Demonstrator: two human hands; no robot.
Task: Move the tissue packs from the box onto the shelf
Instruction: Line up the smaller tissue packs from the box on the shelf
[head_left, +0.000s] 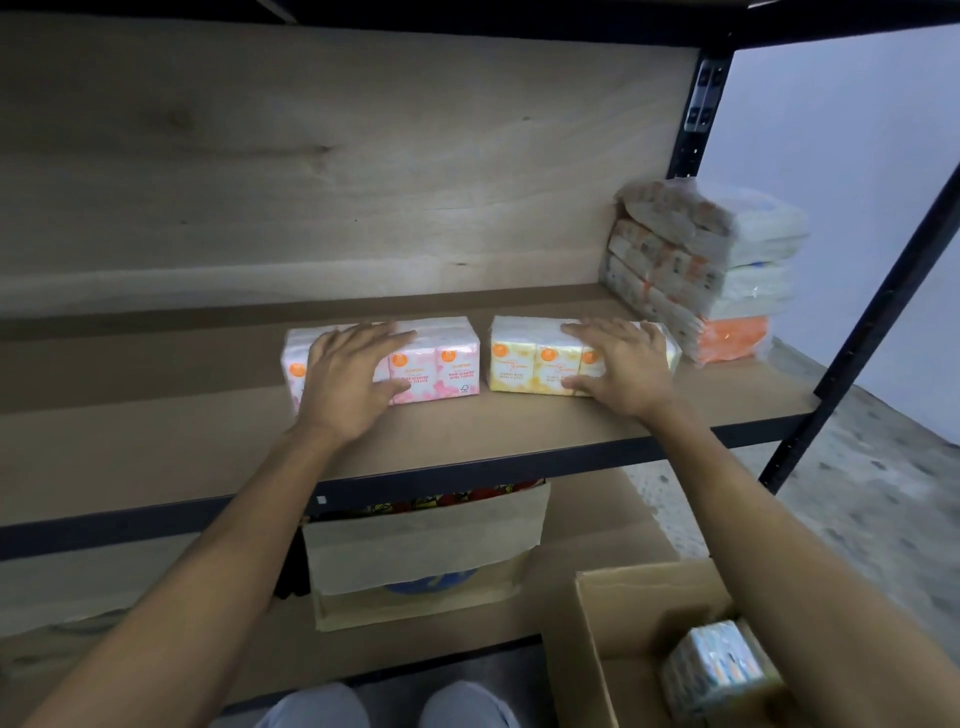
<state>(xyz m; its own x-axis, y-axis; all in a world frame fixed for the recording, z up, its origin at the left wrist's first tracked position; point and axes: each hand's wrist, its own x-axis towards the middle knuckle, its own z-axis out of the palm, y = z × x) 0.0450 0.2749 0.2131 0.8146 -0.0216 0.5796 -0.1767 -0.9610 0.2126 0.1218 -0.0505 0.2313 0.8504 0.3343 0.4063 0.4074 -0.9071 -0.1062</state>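
While both hands lie flat on packs already on the shelf (156, 447), the head view suggests the main risk is a careless push. The left hand (347, 382) rests with straight, spread fingers over the top of the pink rose-scented tissue pack (441, 358), thumb against its front, gripping nothing. The right hand (629, 365) lies the same way on the yellow tissue pack (522, 358). The two packs stand side by side with a gap between them, well back from the front edge. If the yellow pack is shoved right, it could knock the stack of wrapped tissue packs (701, 270) near the shelf's right end, whose top pack already sits tilted and could slide off. The soft wrapping may also buckle or skew under uneven pressure. The hands hide the pink pack's left part and the yellow pack's right end. The cardboard box (597, 639) at lower right is cut off by the frame and the right forearm; one bluish tissue pack (722, 670) shows inside, but whether more remain I cannot tell. The stack's print is blurred.
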